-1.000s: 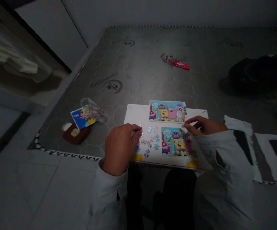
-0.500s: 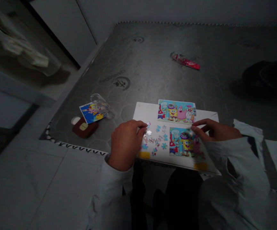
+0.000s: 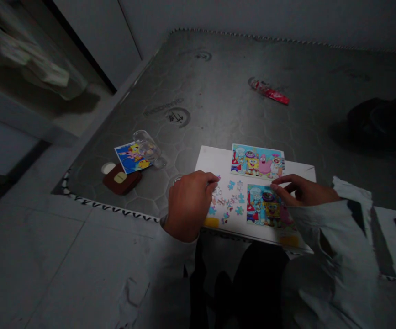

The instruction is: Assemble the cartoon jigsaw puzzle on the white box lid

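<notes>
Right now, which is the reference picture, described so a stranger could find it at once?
Find the white board at the near edge of the grey mattress. On the board's far edge lies the reference picture, a full cartoon print. Unlike the part-built puzzle below it, no hand touches it.

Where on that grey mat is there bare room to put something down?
Bare mat lies wide between the red wrapper and the white board. Crowded: the board, under the loose pieces, puzzle, picture card, left hand and right hand, and the corner with the clear tube.
</notes>
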### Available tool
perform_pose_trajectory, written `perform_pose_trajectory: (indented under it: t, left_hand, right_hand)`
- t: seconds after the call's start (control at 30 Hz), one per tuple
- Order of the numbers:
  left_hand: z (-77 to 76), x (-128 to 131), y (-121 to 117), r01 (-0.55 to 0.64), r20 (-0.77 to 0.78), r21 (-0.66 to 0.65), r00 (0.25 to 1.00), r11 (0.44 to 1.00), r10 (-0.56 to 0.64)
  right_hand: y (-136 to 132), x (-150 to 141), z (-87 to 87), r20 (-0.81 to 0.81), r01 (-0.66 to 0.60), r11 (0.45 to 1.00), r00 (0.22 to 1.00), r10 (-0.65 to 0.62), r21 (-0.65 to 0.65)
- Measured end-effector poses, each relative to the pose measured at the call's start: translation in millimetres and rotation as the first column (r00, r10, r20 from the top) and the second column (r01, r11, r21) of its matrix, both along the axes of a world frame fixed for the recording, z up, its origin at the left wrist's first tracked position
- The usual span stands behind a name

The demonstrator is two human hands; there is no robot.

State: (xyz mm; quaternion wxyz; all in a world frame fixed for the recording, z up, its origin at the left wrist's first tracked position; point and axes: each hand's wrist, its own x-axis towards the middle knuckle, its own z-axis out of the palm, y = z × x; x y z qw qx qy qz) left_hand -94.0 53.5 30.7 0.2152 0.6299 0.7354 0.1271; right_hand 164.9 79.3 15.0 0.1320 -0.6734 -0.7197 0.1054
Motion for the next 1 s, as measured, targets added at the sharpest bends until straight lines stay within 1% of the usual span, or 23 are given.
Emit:
perform_pose_trajectory:
  t: [0.13, 0.3, 0.43, 0.53, 0.63, 0.73, 0.83, 1.0]
  left_hand:
    - [0.9, -2.3, 0.4, -0.016, -0.003, 0.001, 1.0, 1.0, 0.016]
    - [0.9, -4.3, 1.0, -0.026, 0.007, 0.019, 1.0, 0.999, 0.026]
    - [-1.5, 2.0, 2.2, 0.003, 0.004, 0.027, 1.0, 1.0, -0.003]
    - [-8.4, 17.3, 3.9, 0.058, 0.029, 0.066, 0.998, 0.996, -0.06]
    - [-19.5, 36.9, 5.2, 0.121, 0.082, 0.12, 0.988, 0.985, -0.131]
    - [-30.4, 50.2, 5.7, 0.143, 0.071, 0.135, 0.986, 0.98, -0.154]
    - [-36.2, 53.5, 7.0, 0.129, 0.059, 0.127, 0.989, 0.983, -0.137]
    - [-35.9, 51.7, 10.4, 0.106, 0.08, 0.114, 0.99, 0.988, -0.116]
  right_hand:
    - [1.3, 0.6, -0.8, 0.007, 0.007, 1.0, 1.0, -0.007, -0.006]
    - [1.1, 0.5, 3.3, 0.001, -0.004, 0.998, 1.0, 0.004, -0.069]
    - [-0.1, 0.3, 5.8, 0.019, 0.002, 0.999, 1.0, -0.001, -0.048]
    - [0.1, 2.6, 6.3, 0.013, 0.013, 0.998, 1.0, -0.012, -0.062]
    - [1.0, 9.5, 4.8, -0.008, 0.033, 0.996, 0.999, -0.033, -0.079]
    - [2.0, 20.0, 2.4, -0.013, 0.064, 0.996, 0.998, -0.065, -0.067]
    - [3.1, 30.7, 1.0, -0.005, 0.104, 0.992, 0.995, -0.105, -0.066]
    - [6.1, 42.9, -0.2, -0.029, 0.137, 0.984, 0.99, -0.141, -0.112]
